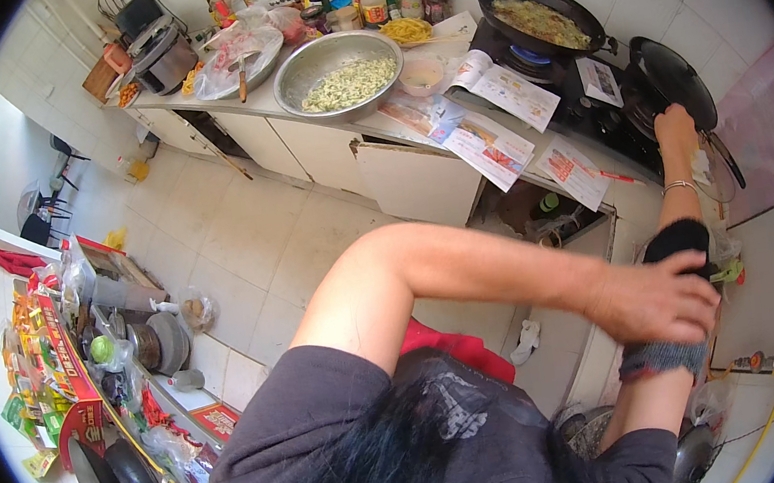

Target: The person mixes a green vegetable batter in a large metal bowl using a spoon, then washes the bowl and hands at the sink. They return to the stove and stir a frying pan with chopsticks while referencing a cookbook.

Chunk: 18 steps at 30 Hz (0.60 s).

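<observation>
My left arm reaches across my body, and my left hand (655, 300) is wrapped over the black knit arm sleeve (677, 241) on my right forearm. The sleeve's grey cuff (661, 357) shows below my fingers. My right hand (674, 123), with a bracelet at the wrist, is at the near edge of a black pan (679, 76) on the stove's right side. Its fingers are partly hidden, so its grip is unclear. On the lit left burner (529, 57), a black frying pan (537, 17) holds a browned, greenish mixture.
A metal basin (336, 43) of chopped pale-green mixture stands on the counter beside a small bowl (421, 79). Printed papers (487, 144) lie near the flame. Below, a cabinet door (416, 184) hangs ajar. Bottles and jars (411, 1) line the wall; packed shelves (70, 349) stand at left.
</observation>
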Each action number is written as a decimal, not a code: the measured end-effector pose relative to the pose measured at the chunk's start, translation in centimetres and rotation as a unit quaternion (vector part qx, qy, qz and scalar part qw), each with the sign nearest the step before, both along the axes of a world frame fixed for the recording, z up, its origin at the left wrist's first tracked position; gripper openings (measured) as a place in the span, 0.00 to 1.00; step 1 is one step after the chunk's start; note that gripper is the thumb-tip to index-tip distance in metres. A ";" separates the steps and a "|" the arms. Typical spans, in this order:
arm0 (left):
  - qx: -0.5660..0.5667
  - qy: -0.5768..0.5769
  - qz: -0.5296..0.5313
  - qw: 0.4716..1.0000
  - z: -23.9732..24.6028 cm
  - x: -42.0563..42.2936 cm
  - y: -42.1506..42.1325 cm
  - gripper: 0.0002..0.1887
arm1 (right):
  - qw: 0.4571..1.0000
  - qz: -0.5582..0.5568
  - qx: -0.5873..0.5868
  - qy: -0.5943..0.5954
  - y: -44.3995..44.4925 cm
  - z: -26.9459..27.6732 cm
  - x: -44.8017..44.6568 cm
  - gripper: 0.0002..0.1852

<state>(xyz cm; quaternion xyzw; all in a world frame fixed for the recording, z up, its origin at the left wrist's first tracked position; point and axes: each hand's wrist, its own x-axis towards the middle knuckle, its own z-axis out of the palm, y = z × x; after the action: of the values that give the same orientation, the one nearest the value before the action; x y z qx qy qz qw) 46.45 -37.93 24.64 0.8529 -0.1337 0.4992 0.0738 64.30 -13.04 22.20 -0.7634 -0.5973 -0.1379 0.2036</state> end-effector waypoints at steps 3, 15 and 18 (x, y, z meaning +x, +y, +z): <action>-0.036 0.025 -0.047 0.998 -1.2 -1.4 -1.3 0.17 | 0.888 0.046 -0.013 0.457 2.5 -3.8 -0.5 0.07; -0.480 0.217 0.335 0.781 -19.3 -33.2 12.3 0.06 | 0.454 0.158 -0.145 0.865 15.0 -16.2 -34.0 0.14; -0.642 0.141 0.439 0.613 -23.8 -43.4 12.4 0.10 | 0.500 0.032 -0.124 0.856 24.5 -18.6 -40.8 0.19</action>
<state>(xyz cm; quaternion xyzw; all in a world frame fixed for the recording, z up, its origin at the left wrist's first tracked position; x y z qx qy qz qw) 3.02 -25.48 0.80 0.6044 0.6233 0.3039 0.3921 23.50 11.43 3.64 -0.5060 -0.1660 0.6651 0.5235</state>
